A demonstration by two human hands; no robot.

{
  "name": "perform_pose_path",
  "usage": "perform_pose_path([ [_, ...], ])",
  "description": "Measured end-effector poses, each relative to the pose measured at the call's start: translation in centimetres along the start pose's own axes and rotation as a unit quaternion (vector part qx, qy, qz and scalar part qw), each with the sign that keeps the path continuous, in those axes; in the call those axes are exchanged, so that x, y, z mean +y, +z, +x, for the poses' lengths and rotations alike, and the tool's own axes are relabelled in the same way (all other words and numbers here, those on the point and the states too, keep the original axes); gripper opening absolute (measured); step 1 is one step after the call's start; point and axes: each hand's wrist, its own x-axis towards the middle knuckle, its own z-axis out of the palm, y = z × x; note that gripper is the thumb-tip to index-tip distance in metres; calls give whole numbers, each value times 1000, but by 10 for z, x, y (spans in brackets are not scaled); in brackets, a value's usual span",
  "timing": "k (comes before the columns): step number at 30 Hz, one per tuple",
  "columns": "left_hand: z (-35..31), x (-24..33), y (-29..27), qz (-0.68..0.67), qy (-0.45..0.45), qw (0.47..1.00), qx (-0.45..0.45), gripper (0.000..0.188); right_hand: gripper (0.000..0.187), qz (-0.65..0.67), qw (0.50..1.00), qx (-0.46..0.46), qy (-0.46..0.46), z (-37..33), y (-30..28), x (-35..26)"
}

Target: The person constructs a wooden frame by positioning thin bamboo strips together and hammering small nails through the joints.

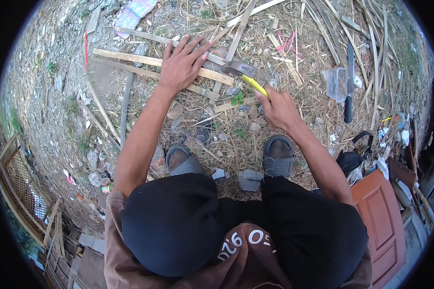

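My left hand [183,66] lies flat with fingers spread across several narrow wooden strips on the ground. Under its palm passes a pale strip [125,57], and its fingertips rest by a greyer strip [144,35] beyond. My right hand [278,108] is wrapped round the yellow handle of a hammer [254,85]. The dark hammer head is over the right end of the grey strip, beside a crossing slat [241,29]; whether it touches the wood I cannot tell. Another weathered strip [202,91] lies nearer to me.
To the right lie a long knife with a black handle [348,108], a clear plastic box [336,85] and loose slats [373,58]. A black bag [350,161] and a reddish-brown panelled door [378,226] are nearer. My sandalled feet [278,156] stand on straw-littered ground. Lattice [29,188] stands at left.
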Motion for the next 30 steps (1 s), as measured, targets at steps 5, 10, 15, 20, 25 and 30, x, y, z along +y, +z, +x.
perform_pose_path([
  [5, -1, 0, -4, -2, 2, 1000, -27, 42, 32, 86, 995, 54, -18, -13, -13, -10],
  [10, 0, 3, 0, -2, -2, 1000, -9, 40, 32, -62, 997, -30, 38, -5, -5, 9],
  [15, -2, -1, -1, -5, 2, 1000, 4, 39, 33, 109, 989, 97, -22, -8, -12, -4],
  [20, -1, 2, -1, -4, -3, 1000, -7, 38, 33, 20, 1000, -8, 20, -4, -1, 12],
  [25, -2, 2, -4, 7, -4, 999, -36, 40, 38, 66, 997, 35, 34, -14, -2, -2],
  [30, -3, 4, -4, 11, -2, 1000, -25, 42, 35, 587, 749, -3, 307, -25, 0, -31],
])
